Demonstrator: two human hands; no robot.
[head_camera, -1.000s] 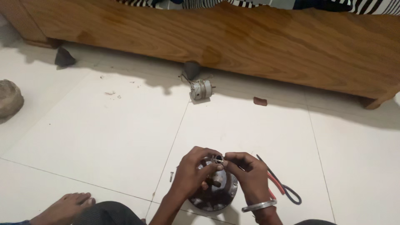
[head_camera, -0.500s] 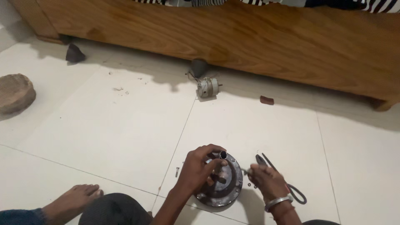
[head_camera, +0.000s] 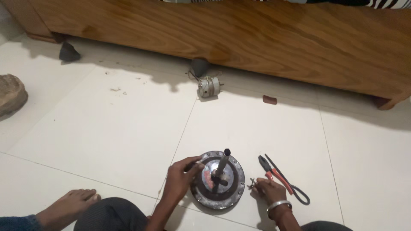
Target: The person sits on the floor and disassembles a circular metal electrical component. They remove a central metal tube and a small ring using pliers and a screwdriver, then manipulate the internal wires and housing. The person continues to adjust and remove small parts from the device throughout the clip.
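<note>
Left hand (head_camera: 179, 179) steadies round motor housing (head_camera: 217, 179) at its 9 o'clock rim, shaft upright. Right hand (head_camera: 269, 191) pinches small metal part (head_camera: 252, 184) at 3 o'clock. Pliers (head_camera: 280, 177) idle on floor; housing not yet opened.

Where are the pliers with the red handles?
In the head view, the pliers lie on the white floor at lower right, just beyond the right hand, right of the round metal disc.
</note>
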